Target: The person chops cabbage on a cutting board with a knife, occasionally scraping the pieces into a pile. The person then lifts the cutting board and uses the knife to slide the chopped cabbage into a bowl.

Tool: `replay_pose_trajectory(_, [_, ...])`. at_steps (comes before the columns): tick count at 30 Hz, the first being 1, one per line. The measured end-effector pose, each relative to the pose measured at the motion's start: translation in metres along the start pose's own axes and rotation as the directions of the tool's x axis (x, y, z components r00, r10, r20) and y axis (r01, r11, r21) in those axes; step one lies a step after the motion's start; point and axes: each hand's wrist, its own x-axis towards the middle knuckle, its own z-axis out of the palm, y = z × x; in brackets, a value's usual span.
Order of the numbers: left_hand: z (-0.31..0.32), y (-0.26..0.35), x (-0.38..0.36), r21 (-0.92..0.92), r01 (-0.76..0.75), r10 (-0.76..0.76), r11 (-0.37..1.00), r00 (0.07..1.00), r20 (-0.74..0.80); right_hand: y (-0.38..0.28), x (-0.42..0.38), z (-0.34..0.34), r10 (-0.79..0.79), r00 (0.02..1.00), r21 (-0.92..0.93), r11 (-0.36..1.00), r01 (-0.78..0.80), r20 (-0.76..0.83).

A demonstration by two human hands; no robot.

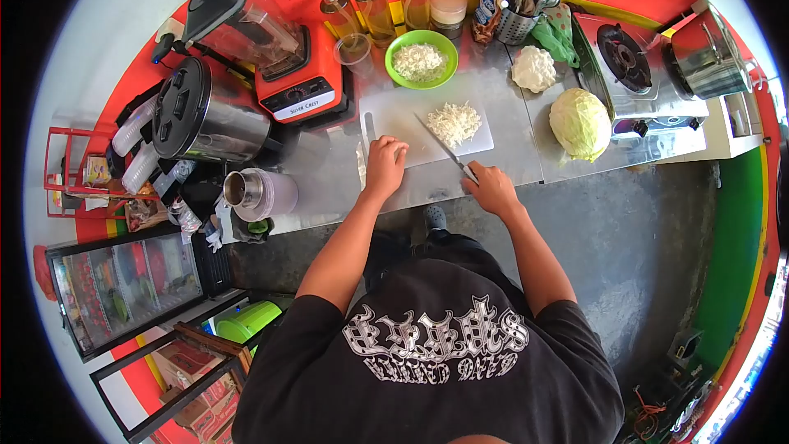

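Note:
My right hand [491, 188] grips a knife [445, 146] by its handle. The blade points up and left over the white cutting board [394, 119], with its edge beside a small heap of shredded cabbage [454, 124]. At the board's lower left corner is my left hand [386, 164], its fingers curled in and nothing visible in them. Just behind the board, a green bowl [450, 74] holds more shredded cabbage [417, 62]. A whole pale green cabbage [580, 124] sits to the right on the steel counter [526, 160].
A cauliflower-like white lump [533, 69] lies behind the cabbage. Further right are a gas stove [625, 57] and a steel pot [711, 53]. On the left stand a red blender [302, 74], a large lidded pot [214, 115] and a metal flask [259, 193]. Pump bottles [374, 12] line the back.

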Motion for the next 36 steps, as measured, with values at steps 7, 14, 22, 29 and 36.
replay_pose_trajectory(7, [-0.028,-0.027,-0.02,0.225,0.175,-0.108,0.959,0.954,-0.28,-0.008,0.006,0.009,-0.161,0.986,0.003,0.987,0.161,0.052])
replay_pose_trajectory(14, [-0.032,-0.049,-0.043,0.244,0.436,-0.351,0.866,0.878,-0.325,0.004,0.01,0.007,-0.017,0.999,0.038,0.999,0.019,-0.047])
replay_pose_trajectory(22, [-0.032,-0.049,-0.044,0.143,0.399,-0.353,0.906,0.896,-0.269,0.005,0.007,-0.002,-0.055,0.998,-0.002,0.998,0.055,-0.033])
replay_pose_trajectory(29, [-0.02,-0.015,-0.019,-0.025,0.135,-0.136,0.991,0.949,-0.284,0.001,0.015,0.004,-0.095,0.994,0.026,0.995,0.096,-0.054])
replay_pose_trajectory(36, [0.005,0.011,0.004,0.127,-0.05,0.071,0.991,0.983,-0.17,-0.029,0.019,0.014,-0.09,0.994,0.014,0.996,0.091,-0.07])
